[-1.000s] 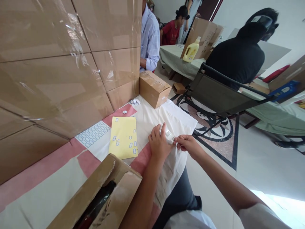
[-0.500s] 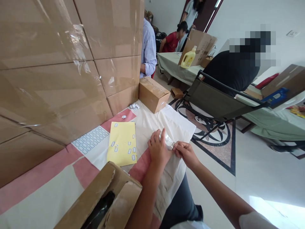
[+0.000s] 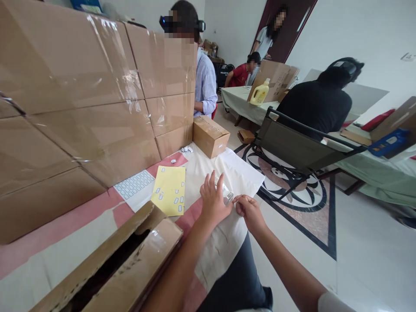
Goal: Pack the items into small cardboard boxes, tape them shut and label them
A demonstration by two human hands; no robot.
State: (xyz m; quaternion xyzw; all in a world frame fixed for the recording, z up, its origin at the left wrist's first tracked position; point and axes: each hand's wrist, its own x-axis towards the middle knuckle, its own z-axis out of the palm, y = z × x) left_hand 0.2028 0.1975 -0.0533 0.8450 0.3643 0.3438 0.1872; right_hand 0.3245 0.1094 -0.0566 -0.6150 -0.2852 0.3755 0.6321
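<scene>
Cloth in cream and dull red (image 3: 74, 255) covers the table (image 3: 201, 164). Near its edge, the left hand (image 3: 212, 199) has its fingers spread around a clear, tape-like piece (image 3: 227, 196), seemingly to steady it; how firm the hold is cannot be told. The right hand (image 3: 248, 210) has its fingers pressed together just beside that piece's end, perhaps pinching something too small to make out. Left of them lies a yellow sheet (image 3: 169, 188) dotted with small outlined shapes, a white sheet (image 3: 134, 185) of similar rows beside it, probably for easy reach. Beyond, a small carton (image 3: 211, 138) looks closed, hiding any contents. Beside the left forearm, a long carton (image 3: 152, 247) gapes, its inside too dark to read.
</scene>
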